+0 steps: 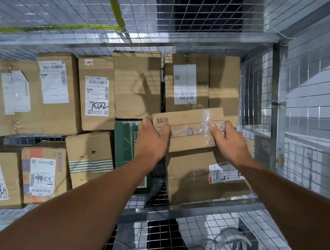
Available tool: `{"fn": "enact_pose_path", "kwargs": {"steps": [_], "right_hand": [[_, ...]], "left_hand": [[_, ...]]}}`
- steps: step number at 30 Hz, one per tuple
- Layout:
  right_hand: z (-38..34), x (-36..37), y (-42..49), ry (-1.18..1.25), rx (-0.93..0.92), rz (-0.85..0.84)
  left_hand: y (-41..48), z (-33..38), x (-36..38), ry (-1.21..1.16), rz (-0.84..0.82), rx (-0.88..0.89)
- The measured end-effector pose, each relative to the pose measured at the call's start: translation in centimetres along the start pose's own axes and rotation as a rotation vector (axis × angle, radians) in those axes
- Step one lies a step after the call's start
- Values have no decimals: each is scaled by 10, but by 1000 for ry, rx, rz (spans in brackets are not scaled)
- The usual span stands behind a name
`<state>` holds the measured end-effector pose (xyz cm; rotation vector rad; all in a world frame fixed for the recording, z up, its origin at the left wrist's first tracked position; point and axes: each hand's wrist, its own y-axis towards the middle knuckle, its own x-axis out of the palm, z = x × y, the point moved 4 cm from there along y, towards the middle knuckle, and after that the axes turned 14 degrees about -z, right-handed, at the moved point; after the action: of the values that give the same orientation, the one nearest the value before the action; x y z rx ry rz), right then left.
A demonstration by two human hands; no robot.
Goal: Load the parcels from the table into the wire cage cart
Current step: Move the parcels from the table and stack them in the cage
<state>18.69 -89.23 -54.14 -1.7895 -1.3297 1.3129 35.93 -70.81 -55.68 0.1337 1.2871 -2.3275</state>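
Both the left hand (152, 137) and right hand (228, 141) grip the stiff, probably light taped carton (190, 127) at its ends, fingers curled over slippery tape.

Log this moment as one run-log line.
stage: loading | left hand: grips flat box, left end | right hand: grips right end | box position: over larger box, right side of cage cart

Roughly a dozen boxes (138, 84), two hands (152, 139)
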Motion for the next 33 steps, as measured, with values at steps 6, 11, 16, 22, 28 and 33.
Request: {"fn": "enact_pose_path", "kwargs": {"steps": [6, 11, 16, 22, 28, 33], "right_hand": [[-13, 3, 2, 1, -33, -178], [-7, -6, 7, 42, -52, -168], [-5, -4, 1, 43, -93, -126], [-6, -4, 1, 15, -33, -149], [1, 1, 9, -5, -1, -141], [25, 11, 3, 67, 65, -196]], "left_hand": [[-8, -4, -3, 31, 141, 2], [1, 6, -2, 82, 51, -16], [-7, -1, -11, 76, 66, -3], [-7, 3, -10, 86, 5, -36], [2, 1, -6, 138, -53, -61], [-4, -3, 7, 202, -135, -95]]}}
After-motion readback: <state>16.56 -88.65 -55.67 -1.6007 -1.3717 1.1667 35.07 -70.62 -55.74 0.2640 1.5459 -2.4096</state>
